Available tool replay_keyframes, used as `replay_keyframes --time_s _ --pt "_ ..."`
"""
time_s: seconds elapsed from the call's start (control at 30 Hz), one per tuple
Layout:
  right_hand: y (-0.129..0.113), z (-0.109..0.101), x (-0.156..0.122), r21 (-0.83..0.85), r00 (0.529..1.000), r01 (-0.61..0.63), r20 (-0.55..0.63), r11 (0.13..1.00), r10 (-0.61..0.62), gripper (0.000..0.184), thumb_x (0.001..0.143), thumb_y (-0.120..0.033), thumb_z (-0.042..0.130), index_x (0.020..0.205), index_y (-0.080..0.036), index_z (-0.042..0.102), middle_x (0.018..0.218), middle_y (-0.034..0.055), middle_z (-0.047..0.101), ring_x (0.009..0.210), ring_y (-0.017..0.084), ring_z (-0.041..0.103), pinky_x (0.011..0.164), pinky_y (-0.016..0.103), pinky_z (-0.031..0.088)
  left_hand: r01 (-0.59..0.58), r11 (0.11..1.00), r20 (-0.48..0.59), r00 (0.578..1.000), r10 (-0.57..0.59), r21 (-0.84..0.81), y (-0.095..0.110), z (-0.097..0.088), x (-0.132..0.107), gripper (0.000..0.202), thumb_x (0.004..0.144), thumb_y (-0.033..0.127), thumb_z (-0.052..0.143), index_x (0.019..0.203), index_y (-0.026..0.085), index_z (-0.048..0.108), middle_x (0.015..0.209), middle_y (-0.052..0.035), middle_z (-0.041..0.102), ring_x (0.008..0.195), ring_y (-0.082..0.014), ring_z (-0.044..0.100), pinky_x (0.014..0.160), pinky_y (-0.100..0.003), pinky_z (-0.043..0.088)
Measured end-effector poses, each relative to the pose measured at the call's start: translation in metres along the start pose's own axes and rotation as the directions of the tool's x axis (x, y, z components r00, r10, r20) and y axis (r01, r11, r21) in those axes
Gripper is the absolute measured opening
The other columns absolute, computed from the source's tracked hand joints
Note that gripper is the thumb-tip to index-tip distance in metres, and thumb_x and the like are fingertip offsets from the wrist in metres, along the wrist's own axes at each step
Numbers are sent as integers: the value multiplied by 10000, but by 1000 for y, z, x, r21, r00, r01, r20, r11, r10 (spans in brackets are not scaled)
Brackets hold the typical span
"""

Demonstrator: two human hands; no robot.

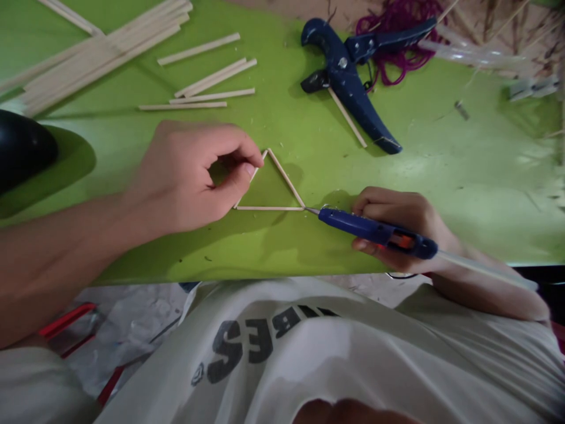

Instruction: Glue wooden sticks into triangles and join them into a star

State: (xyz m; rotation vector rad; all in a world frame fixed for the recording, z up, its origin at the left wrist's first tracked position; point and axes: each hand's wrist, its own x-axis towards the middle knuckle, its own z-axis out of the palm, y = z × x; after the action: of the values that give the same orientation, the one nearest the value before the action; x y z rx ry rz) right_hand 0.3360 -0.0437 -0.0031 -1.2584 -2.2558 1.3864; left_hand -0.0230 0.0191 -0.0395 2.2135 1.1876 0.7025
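Observation:
A triangle of three thin wooden sticks (270,208) lies on the green table (282,247). My left hand (203,176) pinches its left side between thumb and forefinger, near the top corner. My right hand (406,218) is wrapped round a blue hot glue gun (357,225), with a long clear glue stick (485,270) poking from its back. The gun's metal nozzle touches or nearly touches the triangle's lower right corner. Part of the left stick is hidden behind my left fingers.
Several short sticks (212,79) lie beyond my left hand, beside a bundle of longer sticks (101,56). A blue cutter (348,82) rests at the back, near purple cord (397,65). A black rounded object (24,150) stands at the left edge.

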Motion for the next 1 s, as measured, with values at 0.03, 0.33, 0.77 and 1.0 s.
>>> replay_keyframes --time_s 0.03,0.33,0.77,1.0 --pt "0 0 0 2 1000 3 0 1000 -3 269 1036 -393 820 903 -253 632 845 24 598 706 182 531 632 366 391 2 1000 5 1000 -2 7 0 0 0 137 958 210 747 996 234 876 809 65 807 581 -87 586 581 -223 457" --pt "-3 -1 -1 1 1000 -22 5 1000 22 260 1032 -363 826 899 -243 637 864 19 585 700 172 513 650 360 381 -52 999 0 999 52 -12 -1 2 0 122 974 169 746 1013 201 857 832 79 803 578 -55 587 581 -182 477" --pt "-1 -5 -1 15 1000 20 -1 1000 -20 218 1027 -329 833 909 -242 671 863 32 627 731 179 576 647 343 431 -96 995 -22 995 95 -16 -3 2 0 96 980 134 764 1013 175 844 834 85 792 575 -34 575 561 -165 463" --pt "23 -1 0 32 980 197 -37 980 -196 206 979 -321 881 940 -228 702 960 58 716 767 163 655 669 310 496 -115 993 -20 993 115 -4 -4 2 0 111 983 135 755 1021 178 849 843 81 799 571 -40 581 564 -177 478"
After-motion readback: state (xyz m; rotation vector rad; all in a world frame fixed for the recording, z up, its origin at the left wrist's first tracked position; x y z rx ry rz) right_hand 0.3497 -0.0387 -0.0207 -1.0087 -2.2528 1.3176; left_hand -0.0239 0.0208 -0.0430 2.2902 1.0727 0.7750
